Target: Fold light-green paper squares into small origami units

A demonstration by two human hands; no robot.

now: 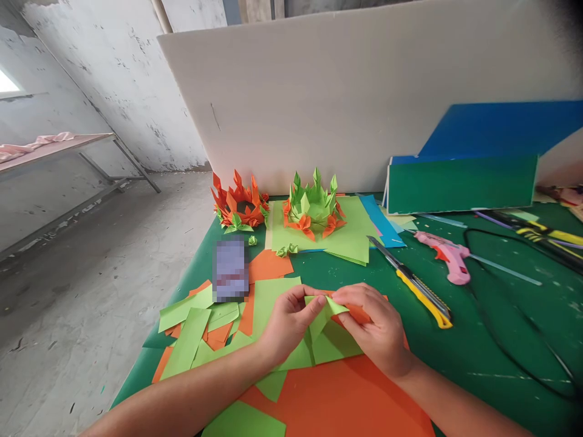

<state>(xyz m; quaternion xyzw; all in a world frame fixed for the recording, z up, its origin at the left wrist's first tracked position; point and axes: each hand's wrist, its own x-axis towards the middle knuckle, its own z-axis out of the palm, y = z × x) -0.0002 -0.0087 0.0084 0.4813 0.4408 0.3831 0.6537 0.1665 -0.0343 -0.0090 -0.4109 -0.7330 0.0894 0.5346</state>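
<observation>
**Both hands pinching a small green paper fold, lower centre of the frame**

The green paper piece (pixel 328 308) sits between your two hands just above the surface, low in the middle of the frame. It is small, light green, already creased into a pointed flap, with a bit of orange paper showing beneath it on the right. Your left hand (pixel 286 321) is closed on its left edge, thumb and forefinger pinched. Your right hand (pixel 373 328) grips the other side the same way, likely so the crease stays tight while you work it.

Under your wrists lies a big orange sheet (pixel 346 400), and loose green and orange scraps (pixel 200 331) spread to the left. Further up, against the white board (pixel 364 91), stand two finished paper crowns: an orange one (pixel 239 203) and a green one (pixel 314 203) on a green sheet. To the right of your hands lie a yellow utility knife (pixel 416 285) and a pink glue gun (pixel 446 255), within reach on the green surface (pixel 501 340).
</observation>
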